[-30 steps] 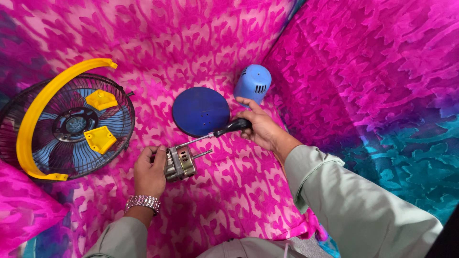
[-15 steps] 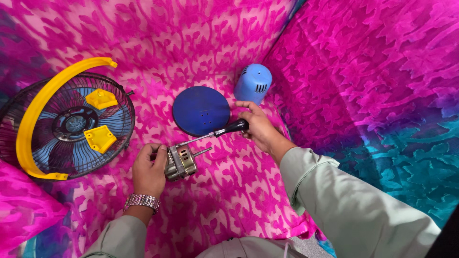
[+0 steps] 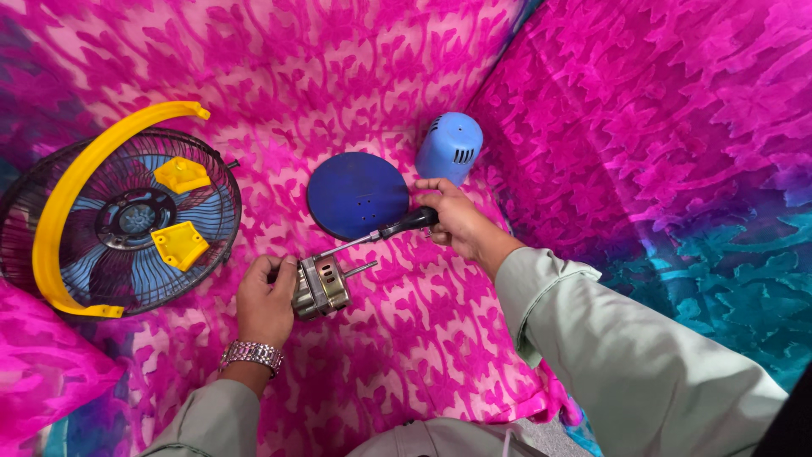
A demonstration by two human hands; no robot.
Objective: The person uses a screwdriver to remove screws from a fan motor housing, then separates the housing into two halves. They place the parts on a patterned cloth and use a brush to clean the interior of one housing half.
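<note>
My left hand (image 3: 265, 298) grips a small metal fan motor (image 3: 321, 285) lying on the pink patterned cloth, its shaft pointing right. My right hand (image 3: 457, 222) holds a black-handled screwdriver (image 3: 385, 234), and the metal tip touches the top of the motor. A dark blue round disc (image 3: 355, 193) lies flat just behind the screwdriver. A light blue plastic motor cover (image 3: 450, 147) stands behind my right hand.
At the left lies a black wire fan grille (image 3: 127, 254) with blue blades inside, two yellow plastic pieces (image 3: 178, 244) on top and a curved yellow bracket (image 3: 76, 182) over it. Pink cloth rises as walls at the back and right.
Both hands stay on the motor and screwdriver. The right hand and screwdriver handle have shifted very slightly; nothing else moved.
</note>
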